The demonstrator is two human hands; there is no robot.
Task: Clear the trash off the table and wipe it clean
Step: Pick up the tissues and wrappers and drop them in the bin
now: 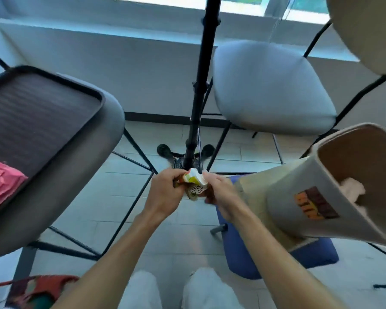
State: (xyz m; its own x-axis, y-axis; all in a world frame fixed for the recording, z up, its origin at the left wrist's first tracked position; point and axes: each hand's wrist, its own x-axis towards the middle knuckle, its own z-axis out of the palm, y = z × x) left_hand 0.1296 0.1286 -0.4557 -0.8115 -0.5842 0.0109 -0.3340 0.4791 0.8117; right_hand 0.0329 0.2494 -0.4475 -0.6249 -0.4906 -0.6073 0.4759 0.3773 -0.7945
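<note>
**Both hands on a crumpled wrapper above the floor**

A crumpled wrapper (194,182), white with yellow and red print and some dark lettering, is held between the two hands at the middle of the view, above the tiled floor (183,221). The left hand (165,192) grips the wrapper's left end, fingers curled over its top edge and thumb tucked below. The right hand (218,192) grips its right end; its fingers are wrapped round the lower part, which is blurred, so how much of the wrapper lies inside that hand is hard to tell. The hands are close together, almost touching, with the wrapper bunched between them.

Both forearms reach forward and inward from the bottom of the view, bare, wrists slightly bent down. Under them show the person's knees in white trousers (140,291).

Just right of the right hand a tall paper bag (303,197) is tilted with its open mouth toward the upper right; it bears an orange and dark logo, and a crumpled pale tissue (352,190) lies inside near the rim. The bag rests over a blue chair seat (241,259).

At the left, a grey tabletop (87,166) carries a dark tray (42,117) with a pink cloth (0,184) at its near end. A black tripod pole (198,90) stands on the floor just beyond the hands. A grey padded chair (272,88) stands to the right of the pole.
</note>
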